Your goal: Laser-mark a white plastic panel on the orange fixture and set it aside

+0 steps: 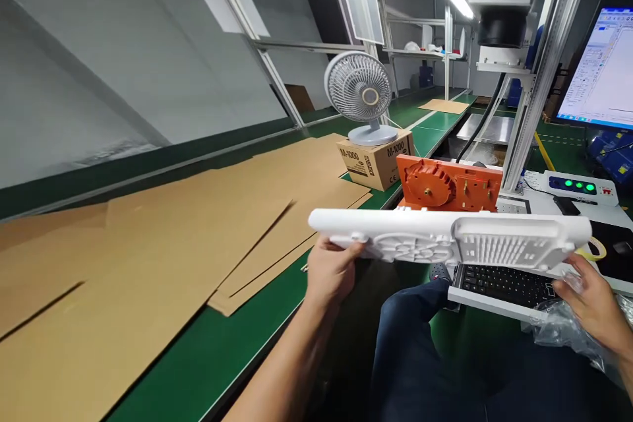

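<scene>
- My left hand [330, 271] is closed on the left end of the white moulded panel [452, 239], thumb on top and fingers curled underneath, so the long piece stays level in front of me, above my knee.
- My right hand [596, 305] is at the panel's right end, fingers bent under its lower edge; it touches crinkled clear plastic wrap [564, 328] too. Whether it truly grips the panel or only steadies it, I cannot tell, since the panel's edge covers my fingertips.
- I judge that one hand at each end keeps so wide and thin a part from sagging or twisting. Its ribbed, gridded face is turned toward me.
- Just behind the panel stands an orange fixture [448, 186] with a round dial shape; the panel hides its lower edge, so I cannot see what it rests on.
- Below the panel a black keyboard [504, 282] sits on a pull-out tray, partly covered by the panel and my right hand.
- Farther out, a white desk fan [359, 93] stands on a small cardboard box [376, 158] marked M-1000, raised that way above the green bench [237, 336].
- Flat cardboard sheets [148, 237] overlap across the bench to my left.
- A monitor [601, 69] is cut off at the right edge; its screen text is too small to read.
- A control box with green lights [578, 186] sits beyond the keyboard; its labels are unreadable.
</scene>
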`<state>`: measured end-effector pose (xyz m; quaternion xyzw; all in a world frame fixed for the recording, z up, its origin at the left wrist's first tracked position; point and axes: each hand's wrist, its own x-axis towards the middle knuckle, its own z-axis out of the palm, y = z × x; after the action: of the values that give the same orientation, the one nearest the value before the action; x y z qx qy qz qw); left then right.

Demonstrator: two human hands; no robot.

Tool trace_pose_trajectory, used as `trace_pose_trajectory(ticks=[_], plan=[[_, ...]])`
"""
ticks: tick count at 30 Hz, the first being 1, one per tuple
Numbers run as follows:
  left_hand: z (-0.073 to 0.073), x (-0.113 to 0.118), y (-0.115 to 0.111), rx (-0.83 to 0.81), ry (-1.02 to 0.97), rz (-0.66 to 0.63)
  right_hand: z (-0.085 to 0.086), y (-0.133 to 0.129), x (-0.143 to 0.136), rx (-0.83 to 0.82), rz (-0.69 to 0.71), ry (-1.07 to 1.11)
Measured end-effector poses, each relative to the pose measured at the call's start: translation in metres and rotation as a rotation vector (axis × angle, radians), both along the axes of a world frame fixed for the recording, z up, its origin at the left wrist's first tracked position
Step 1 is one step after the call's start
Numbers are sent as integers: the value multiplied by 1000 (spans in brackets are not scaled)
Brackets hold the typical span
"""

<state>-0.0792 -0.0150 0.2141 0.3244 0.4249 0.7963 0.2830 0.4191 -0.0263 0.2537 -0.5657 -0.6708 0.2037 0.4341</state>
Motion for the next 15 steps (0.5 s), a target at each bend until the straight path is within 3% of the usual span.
trace_pose_trajectory(ticks=[5,10,15], plan=[[6,-8,59,-25,-16,-146,-4,58,-42,-12,-271,-85],[8,-44,127,-2,180,-221,6,97,-59,17,-307,-221],[12,-72,178,-117,332,-167,13,132,-78,46,-331,-324]])
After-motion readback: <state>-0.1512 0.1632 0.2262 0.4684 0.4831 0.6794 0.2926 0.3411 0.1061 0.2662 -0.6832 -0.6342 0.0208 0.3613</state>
